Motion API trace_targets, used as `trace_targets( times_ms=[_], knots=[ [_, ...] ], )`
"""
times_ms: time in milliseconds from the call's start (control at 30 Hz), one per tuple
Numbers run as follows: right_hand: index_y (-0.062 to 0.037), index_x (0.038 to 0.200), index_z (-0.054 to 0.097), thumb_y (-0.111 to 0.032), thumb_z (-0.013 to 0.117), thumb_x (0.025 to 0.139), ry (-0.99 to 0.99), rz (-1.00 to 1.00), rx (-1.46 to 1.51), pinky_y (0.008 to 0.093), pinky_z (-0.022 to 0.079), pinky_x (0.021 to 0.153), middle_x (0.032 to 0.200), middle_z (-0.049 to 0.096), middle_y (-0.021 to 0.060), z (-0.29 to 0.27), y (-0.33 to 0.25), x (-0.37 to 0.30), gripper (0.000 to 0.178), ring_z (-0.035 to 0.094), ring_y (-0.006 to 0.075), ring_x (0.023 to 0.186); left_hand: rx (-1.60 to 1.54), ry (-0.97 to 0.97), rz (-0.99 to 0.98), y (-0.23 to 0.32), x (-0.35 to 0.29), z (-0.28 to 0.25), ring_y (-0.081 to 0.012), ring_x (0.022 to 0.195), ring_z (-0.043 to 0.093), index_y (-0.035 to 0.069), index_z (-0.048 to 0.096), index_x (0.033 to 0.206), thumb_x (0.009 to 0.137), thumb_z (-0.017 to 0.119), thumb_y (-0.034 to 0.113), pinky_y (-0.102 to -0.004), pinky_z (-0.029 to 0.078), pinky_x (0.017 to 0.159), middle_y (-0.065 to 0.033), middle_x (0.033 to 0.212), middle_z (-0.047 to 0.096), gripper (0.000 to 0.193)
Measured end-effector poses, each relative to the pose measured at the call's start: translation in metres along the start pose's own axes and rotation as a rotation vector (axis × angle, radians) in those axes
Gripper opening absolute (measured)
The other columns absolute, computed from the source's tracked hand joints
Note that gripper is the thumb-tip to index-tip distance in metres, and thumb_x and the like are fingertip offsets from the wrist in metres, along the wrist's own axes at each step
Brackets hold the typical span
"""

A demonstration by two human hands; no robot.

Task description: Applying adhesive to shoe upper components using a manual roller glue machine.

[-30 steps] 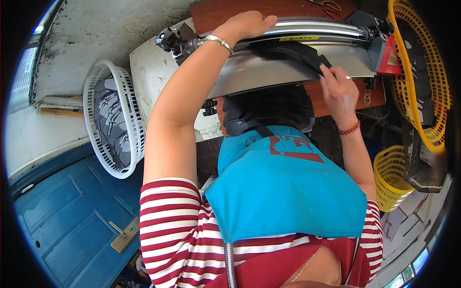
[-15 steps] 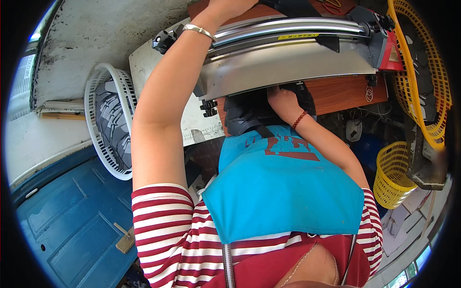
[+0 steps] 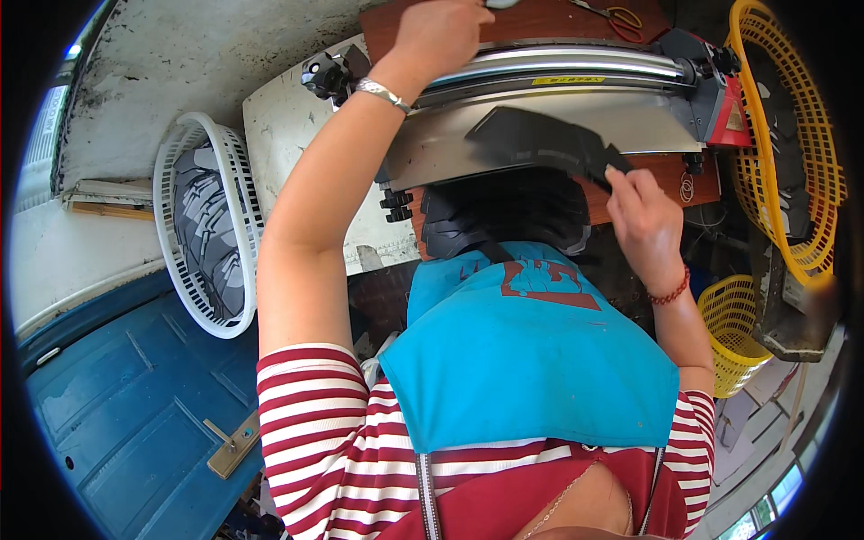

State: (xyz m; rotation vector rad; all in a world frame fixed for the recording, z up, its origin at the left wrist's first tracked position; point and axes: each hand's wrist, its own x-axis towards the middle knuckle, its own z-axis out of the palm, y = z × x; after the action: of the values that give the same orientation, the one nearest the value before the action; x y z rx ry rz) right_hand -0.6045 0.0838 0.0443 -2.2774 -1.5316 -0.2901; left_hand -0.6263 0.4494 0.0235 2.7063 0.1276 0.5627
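My right hand (image 3: 643,225) pinches one end of a curved, flat black sheet piece (image 3: 540,139), which is raised in front of the roller machine (image 3: 576,67) and slightly blurred. Below it, a stack of similar black pieces (image 3: 504,211) lies between the machine and my blue apron (image 3: 531,360). Reaching past the machine's left part, my left hand (image 3: 441,36) is closed beyond the steel roller. A small pale thing (image 3: 501,4) shows at its fingertips, cut off by the upper edge; I cannot make out what it is.
A white basket (image 3: 249,225) of grey and black pieces stands at the left. At the right are a yellow basket (image 3: 765,171) with dark pieces and a lower yellow basket (image 3: 724,310). Scissors (image 3: 623,20) lie on the brown board behind the machine. A blue door (image 3: 126,396) is lower left.
My right hand has moved from the stack up and to the right, lifting a black piece. My left hand has drawn slightly nearer. The black piece seen behind the roller is out of sight.
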Motion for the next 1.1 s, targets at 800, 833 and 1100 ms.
trace_targets(
  times_ms=[800,833,1100],
  knots=[
    [-0.0066,0.103,0.07,-0.015,0.063,0.089,-0.265,-0.108,-0.016,0.0372,0.055,0.052,0.076,0.065,0.01,0.217,-0.005,-0.035,0.017,0.068,0.0286,0.061,-0.536,0.127,-0.244,0.041,0.051,-0.048,-0.0207,0.072,0.065,0.001,0.062,0.132,0.093,0.052,0.0,-0.034,0.055,0.056,-0.0201,0.114,0.072,0.04],
    [-0.007,0.103,0.07,-0.015,0.063,0.091,-0.342,-0.136,-0.044,0.0389,0.055,0.054,0.076,0.065,0.012,0.218,-0.007,-0.03,0.016,0.068,0.031,0.063,-0.481,0.007,-0.376,0.036,0.057,-0.061,-0.0253,0.078,0.069,0.004,0.062,0.137,0.093,0.051,-0.002,-0.0378,0.058,0.065,-0.0218,0.123,0.07,0.046],
    [-0.007,0.097,0.07,-0.006,0.073,0.08,-0.059,-0.118,0.151,0.0374,0.053,0.057,0.074,0.062,0.0063,0.03,-0.023,-0.008,0.017,0.066,0.0264,0.064,0.098,-0.028,-0.015,0.008,0.012,-0.016,-0.0392,0.096,0.068,0.004,0.074,0.107,0.094,0.053,0.029,-0.045,0.053,0.089,-0.0222,0.106,0.071,0.036]
  ],
)
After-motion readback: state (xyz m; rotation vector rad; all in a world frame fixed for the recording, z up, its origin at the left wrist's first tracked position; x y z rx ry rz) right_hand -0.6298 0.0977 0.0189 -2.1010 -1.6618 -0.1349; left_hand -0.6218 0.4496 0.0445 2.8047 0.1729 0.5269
